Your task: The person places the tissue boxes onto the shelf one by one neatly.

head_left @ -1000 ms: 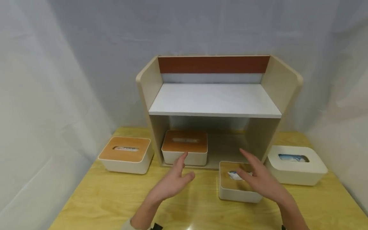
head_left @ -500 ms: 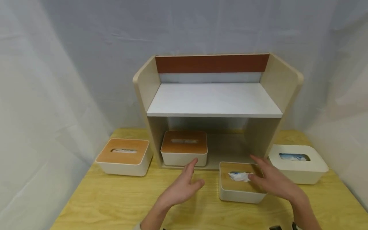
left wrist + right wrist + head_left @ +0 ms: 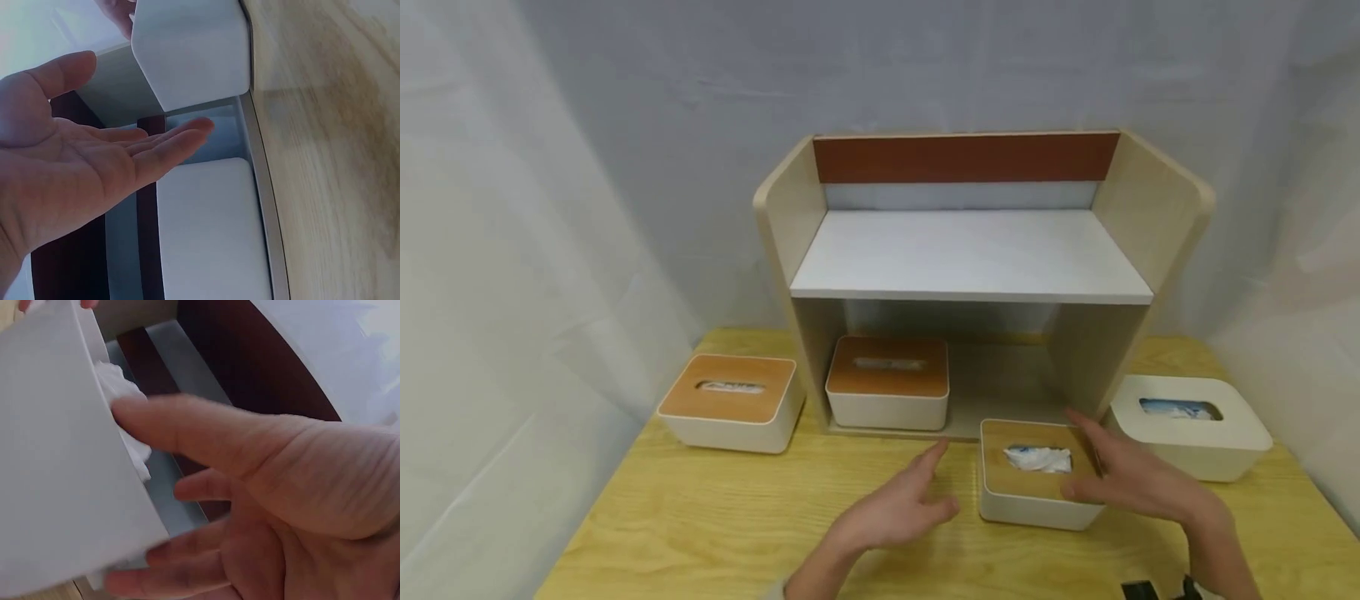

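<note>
Light wood tops the front tissue box [image 3: 1009,479], whose body is white; it sits level on the yellow tabletop [image 3: 700,517], just before the right half of the shelf unit [image 3: 970,254], with white tissue [image 3: 1037,459] bunched in its slot; the left hand [image 3: 898,508] hangs to the left of this box and apart from it, released, fingers extended and thumb spread away; the right hand [image 3: 1138,479] is likewise released, fingers loose and apart, its thumb over the right part of the lid and its fingers along the right side; whether it touches the box I cannot tell.

Brown-lidded, the inner tissue box [image 3: 887,408] stands in the lower compartment of the shelf unit, against the left end; an orange-lidded left tissue box [image 3: 730,429] rests on the tabletop outside, just beside the left panel; the all-white tissue box [image 3: 1195,442] is beyond the right hand, near the right panel, blue showing in its slot; pale cloth [image 3: 625,108] hangs behind and at both sides.
</note>
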